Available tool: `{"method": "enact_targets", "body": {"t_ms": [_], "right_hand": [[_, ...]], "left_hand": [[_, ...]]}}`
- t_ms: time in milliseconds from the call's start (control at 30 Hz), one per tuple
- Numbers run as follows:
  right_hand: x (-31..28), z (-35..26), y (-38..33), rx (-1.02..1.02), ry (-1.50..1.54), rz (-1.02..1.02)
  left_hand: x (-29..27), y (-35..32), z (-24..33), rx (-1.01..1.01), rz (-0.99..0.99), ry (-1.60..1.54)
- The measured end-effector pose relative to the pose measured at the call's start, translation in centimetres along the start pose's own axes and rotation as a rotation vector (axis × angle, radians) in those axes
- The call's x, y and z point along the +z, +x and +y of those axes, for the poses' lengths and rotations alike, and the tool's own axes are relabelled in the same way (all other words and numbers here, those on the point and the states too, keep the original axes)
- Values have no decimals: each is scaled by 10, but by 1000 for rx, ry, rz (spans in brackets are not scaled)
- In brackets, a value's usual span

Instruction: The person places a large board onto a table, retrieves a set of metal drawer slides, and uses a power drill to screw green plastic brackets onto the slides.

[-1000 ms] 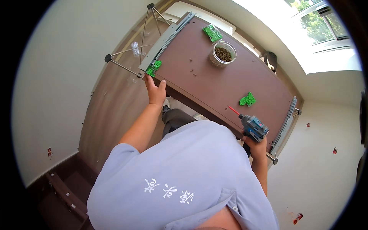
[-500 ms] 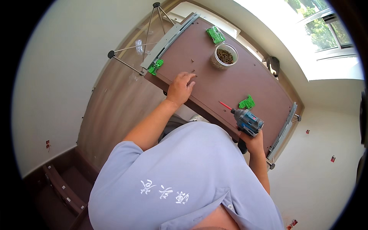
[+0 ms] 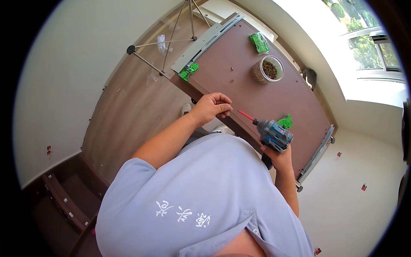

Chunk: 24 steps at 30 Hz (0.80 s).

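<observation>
Far left: folding metal stand (image 3: pixel 130 49), black round feet, poking out past the left end of the brown panel (image 3: pixel 252 96). Green bracket (image 3: pixel 188 72) sits at the panel's near-left corner, up against the long metal rail (image 3: pixel 207 42) along that end. My left hand (image 3: pixel 212 107) is next, over the near edge: grip narrow, thumb and fingertips drawn together; can't tell if anything small is between them. Two loose screws (image 3: pixel 232 81) lie on the panel beyond that hand, toward the left end. Then my driver's red bit (image 3: pixel 247 115), tip pointing at my left fingertips, near but apart. Green parts in a clear packet (image 3: pixel 260 43), by the far edge; clear tub (image 3: pixel 257 73) of screws just beside it, also nearer the far edge. My right hand (image 3: pixel 277 156) has its grip closed round the handle of the blue-and-grey power driver (image 3: pixel 275 133), held at the near edge, right half. Second green bracket (image 3: pixel 285 121) just past the driver, partly hidden by it. Last, another metal rail (image 3: pixel 317 152), along the right end.
</observation>
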State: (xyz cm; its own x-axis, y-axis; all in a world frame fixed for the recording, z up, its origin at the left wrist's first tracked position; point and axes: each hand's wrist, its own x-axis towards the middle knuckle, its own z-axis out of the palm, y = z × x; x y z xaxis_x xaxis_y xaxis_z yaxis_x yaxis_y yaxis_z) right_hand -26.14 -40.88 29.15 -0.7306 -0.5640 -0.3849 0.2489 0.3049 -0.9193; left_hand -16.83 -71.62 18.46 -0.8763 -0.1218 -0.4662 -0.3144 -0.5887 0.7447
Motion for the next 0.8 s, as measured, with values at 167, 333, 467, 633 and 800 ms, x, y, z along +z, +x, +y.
{"method": "enact_targets", "body": {"t_ms": [167,333,467,633,800], "right_hand": [[33,-10,13,28,-83,-95],[76,-28,27,32,-193,-110],[116,-42,32,22,-147,-83],[151,-53,39,60,-169,-38],[174,-54,44,88,-158,6]], "left_hand": [[-31,-27,17,-60,-76,-47],[-72,-34,37,-53,-89,-37],[-105,-33,53,-79,-138,-18],[-138,-28,75,-276,-241,-53],[-163,-25,70,-309,-265,-59]]}}
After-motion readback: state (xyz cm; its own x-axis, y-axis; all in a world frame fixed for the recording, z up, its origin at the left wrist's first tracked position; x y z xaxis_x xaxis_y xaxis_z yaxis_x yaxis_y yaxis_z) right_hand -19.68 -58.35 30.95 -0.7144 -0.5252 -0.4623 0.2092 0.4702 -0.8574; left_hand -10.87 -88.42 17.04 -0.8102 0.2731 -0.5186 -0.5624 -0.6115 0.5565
